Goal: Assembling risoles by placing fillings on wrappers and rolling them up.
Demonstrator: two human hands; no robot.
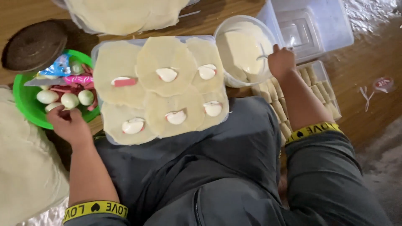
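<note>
Left hand [69,123] curled at the green plate [25,104] beside peeled eggs [69,99]; right hand [280,60] pinching a spoon [263,56] in the filling bowl [222,31]; scoop modestly, centring on each wrapper [165,62].

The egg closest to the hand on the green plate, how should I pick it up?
Pinch that egg across its round middle, coming straight down from above. It lies on its side on the green plate, with other eggs close on both sides, so only its top is open. The left hand is right beside it. It looks smooth, so hold gently.
</note>
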